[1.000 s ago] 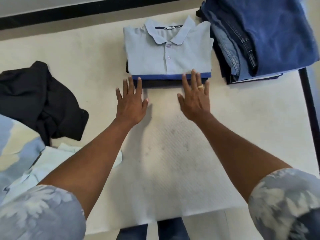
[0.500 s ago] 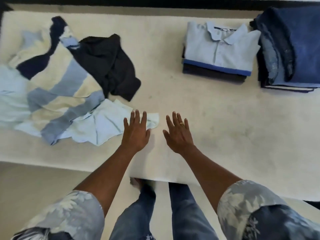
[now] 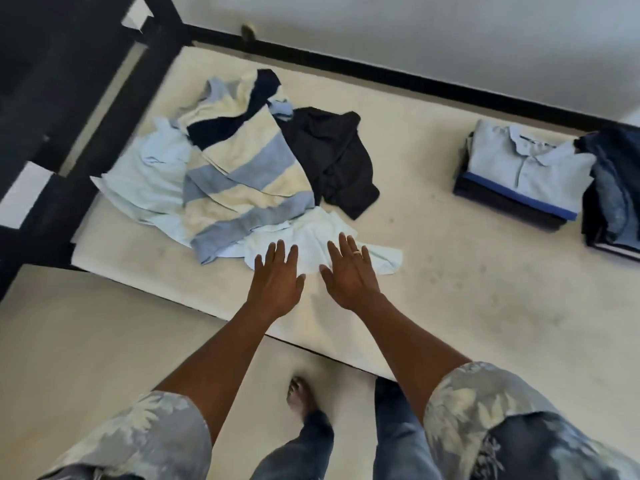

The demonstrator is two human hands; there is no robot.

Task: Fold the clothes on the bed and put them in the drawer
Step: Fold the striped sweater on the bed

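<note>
An unfolded heap lies on the cream bed point(image 3: 467, 292): a striped cream, blue and navy shirt point(image 3: 239, 174), a pale blue garment point(image 3: 152, 181) under it, a black shirt point(image 3: 332, 157) and a light blue-white garment point(image 3: 311, 237) nearest me. My left hand point(image 3: 277, 275) and my right hand point(image 3: 349, 268) are stretched out flat, fingers straight, over the near edge of that light garment, holding nothing. At the right a folded light blue polo point(image 3: 523, 168) tops a dark folded stack.
Folded jeans and dark clothes point(image 3: 613, 188) are piled at the bed's far right. A dark bed frame point(image 3: 52, 109) runs along the left end and the back. I stand on a pale floor point(image 3: 86, 341) by the bed's near edge.
Both hands have left the folded polo stack and moved left across the bed to the unfolded heap. The view has swung left with them, and my fingers now reach the light garment.
</note>
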